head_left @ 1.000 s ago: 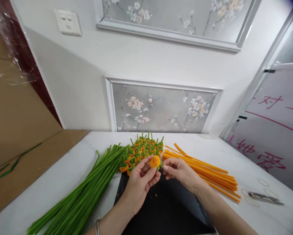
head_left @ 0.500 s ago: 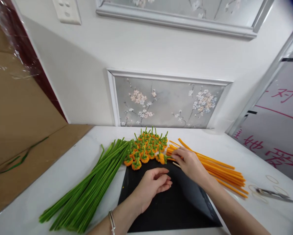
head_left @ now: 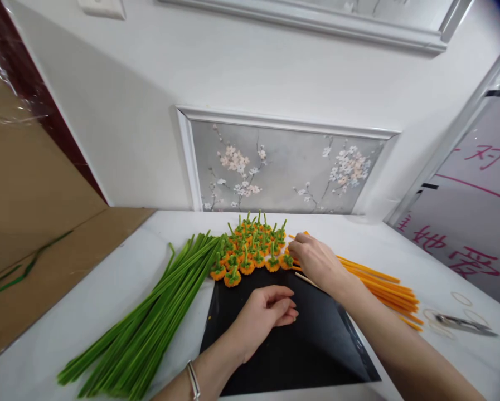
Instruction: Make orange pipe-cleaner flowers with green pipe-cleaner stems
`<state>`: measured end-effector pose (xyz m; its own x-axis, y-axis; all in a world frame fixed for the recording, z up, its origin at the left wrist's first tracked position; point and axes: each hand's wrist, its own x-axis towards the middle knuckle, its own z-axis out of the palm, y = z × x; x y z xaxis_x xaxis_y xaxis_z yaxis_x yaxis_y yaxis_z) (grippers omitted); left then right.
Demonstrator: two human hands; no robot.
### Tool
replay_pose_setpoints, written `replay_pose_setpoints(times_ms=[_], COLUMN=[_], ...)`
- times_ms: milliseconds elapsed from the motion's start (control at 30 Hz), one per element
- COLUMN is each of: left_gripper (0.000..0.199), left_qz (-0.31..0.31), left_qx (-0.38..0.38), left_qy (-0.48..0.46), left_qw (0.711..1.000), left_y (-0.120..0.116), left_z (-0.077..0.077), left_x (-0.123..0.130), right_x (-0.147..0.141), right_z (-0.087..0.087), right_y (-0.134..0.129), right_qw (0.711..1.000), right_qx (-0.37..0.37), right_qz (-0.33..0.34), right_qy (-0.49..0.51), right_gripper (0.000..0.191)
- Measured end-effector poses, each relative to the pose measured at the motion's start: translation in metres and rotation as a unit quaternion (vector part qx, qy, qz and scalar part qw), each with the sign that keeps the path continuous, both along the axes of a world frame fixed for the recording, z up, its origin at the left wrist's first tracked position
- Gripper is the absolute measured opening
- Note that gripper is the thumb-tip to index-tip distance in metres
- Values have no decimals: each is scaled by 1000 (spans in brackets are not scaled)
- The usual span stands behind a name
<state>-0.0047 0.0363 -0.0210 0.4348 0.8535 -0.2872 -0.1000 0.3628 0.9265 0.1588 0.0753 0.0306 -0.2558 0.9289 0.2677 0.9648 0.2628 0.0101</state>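
Observation:
Small orange pumpkins (head_left: 246, 266) made of fuzzy pipe cleaner, with green leaves and upright green stems, stand in a cluster at the back of a black mat (head_left: 291, 345). My right hand (head_left: 316, 259) is over the near end of a bundle of orange pipe cleaners (head_left: 383, 289), beside the rightmost pumpkin (head_left: 286, 260). Its fingers are curled together and their tips are hidden, so what they hold cannot be made out. Over the mat rests my left hand (head_left: 266, 317), fingers loosely curved and apart, holding nothing.
Long green pipe cleaners (head_left: 158, 323) lie bunched to the left. A thin pale stick (head_left: 310, 282) rests at the mat's upper right. Scissors or snips (head_left: 462, 324) and rubber bands (head_left: 461, 299) lie far right. Cardboard (head_left: 66, 256) borders the left; a wall (head_left: 141, 145) stands behind.
The tilted pumpkin that my right hand held by its stem now stands upright at the cluster's right end. My right hand has shifted slightly up and over the orange bundle. The left hand barely moved.

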Motion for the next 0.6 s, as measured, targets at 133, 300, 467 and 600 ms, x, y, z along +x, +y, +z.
replay_pose_setpoints(times_ms=[133,300,467,600], left_gripper=[16,17,16,19], left_qz=[0,-3,-1,24], left_qx=[0,3,-5,-14], left_qy=[4,3,-9,-20], left_qw=[1000,1000,1000,999], left_y=[1,0,0,-1], left_z=[-2,-4,-5,-4], left_x=[0,0,1,2], right_x=[-9,-21,-24,-25], right_z=[9,4,2,0], right_y=[8,18,21,25], right_qw=[998,991,995,996], right_qx=[25,10,-10,-22], right_qz=[18,46,70,59], right_qy=[-58,-123,-76,-68], right_gripper=[15,16,16,18])
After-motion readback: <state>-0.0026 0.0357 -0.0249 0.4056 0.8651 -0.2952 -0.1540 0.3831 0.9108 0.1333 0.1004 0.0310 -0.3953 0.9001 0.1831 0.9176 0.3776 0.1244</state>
